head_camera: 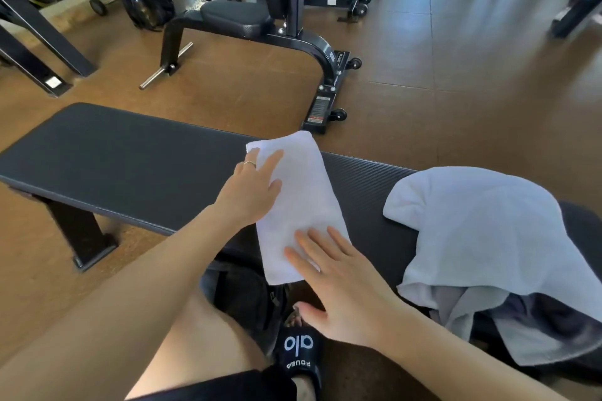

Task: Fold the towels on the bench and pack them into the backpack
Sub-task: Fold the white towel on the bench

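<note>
towel (299,205): white | heap (488,238): pale blue-white, grey | bench (114,153): black, ribbed | slide (299,352): black, white letters | floor (456,75): brown

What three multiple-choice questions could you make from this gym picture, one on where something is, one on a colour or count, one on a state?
1. Where does the folded white towel lie?
A. On the floor
B. Across the black bench
C. Inside a bag

2. How many hands rest on that towel?
A. None
B. One
C. Two

3. What state is the pale blue towel in?
A. Crumpled, unfolded
B. Neatly rolled
C. Hanging from a rack

Answers:
1. B: the towel lies across the bench pad, its near end hanging over the edge.
2. C: the left hand and the right hand both lie flat on it.
3. A: it sits in a loose heap on the bench's right end.
</note>
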Tool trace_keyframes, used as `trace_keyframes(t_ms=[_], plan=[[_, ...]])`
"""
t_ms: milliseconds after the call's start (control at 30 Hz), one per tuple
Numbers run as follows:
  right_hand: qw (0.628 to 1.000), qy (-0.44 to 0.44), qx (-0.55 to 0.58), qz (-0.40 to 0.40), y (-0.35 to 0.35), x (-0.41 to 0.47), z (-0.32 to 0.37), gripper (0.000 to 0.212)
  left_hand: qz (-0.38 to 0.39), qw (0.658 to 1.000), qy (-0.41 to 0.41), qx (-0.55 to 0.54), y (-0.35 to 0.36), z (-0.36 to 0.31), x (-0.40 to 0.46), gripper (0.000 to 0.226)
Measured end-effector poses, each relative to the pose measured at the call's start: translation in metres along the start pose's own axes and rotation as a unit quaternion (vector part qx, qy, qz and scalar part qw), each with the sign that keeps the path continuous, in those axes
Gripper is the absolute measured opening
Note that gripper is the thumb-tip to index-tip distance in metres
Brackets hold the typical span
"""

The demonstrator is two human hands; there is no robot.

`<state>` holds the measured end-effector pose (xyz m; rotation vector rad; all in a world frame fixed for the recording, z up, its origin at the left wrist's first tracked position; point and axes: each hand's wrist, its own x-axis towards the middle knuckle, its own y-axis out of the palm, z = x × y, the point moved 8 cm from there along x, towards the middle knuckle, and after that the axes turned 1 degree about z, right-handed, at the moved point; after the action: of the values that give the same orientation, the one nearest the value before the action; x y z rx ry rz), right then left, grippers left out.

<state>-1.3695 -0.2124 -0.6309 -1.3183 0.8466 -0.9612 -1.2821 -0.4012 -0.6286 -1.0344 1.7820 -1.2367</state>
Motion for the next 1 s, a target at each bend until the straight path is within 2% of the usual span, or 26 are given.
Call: trace_keyframes(t_ms=[133,233,467,567,667,800,1000], plan=[[0.997,0.062,0.030,-0.044,-0.014,0.026,-0.013,0.064,-0.063,0.989,-0.106,-0.082,-0.007,0.014,0.030,0.062],[0.993,0.111,0.023,-0.019,-0.001,0.042,-0.029,0.065,-0.078,0.971,-0.164,-0.154,-0.015,0.036,0.050,0.058],[0.993,0.111,0.027,-0.011,0.019,0.037,-0.034,0.062,-0.118,0.961,-0.166,-0.188,-0.021,0.063,0.063,0.017],[0.993,0.110,0.030,-0.004,0.020,0.037,-0.035,0.064,-0.136,0.951,-0.179,-0.213,-0.023,0.072,0.060,0.008],[0.994,0.106,0.031,0.002,0.023,0.036,-0.035,0.065,-0.156,0.934,-0.199,-0.254,-0.020,0.085,0.057,0.008],[0.994,0.107,0.037,0.004,0.024,0.037,-0.035,0.066,-0.174,0.929,-0.186,-0.270,-0.019,0.086,0.053,0.015],[0.994,0.105,0.024,-0.009,0.010,0.045,-0.034,0.065,-0.128,0.923,-0.205,-0.299,-0.013,0.081,0.051,0.040]])
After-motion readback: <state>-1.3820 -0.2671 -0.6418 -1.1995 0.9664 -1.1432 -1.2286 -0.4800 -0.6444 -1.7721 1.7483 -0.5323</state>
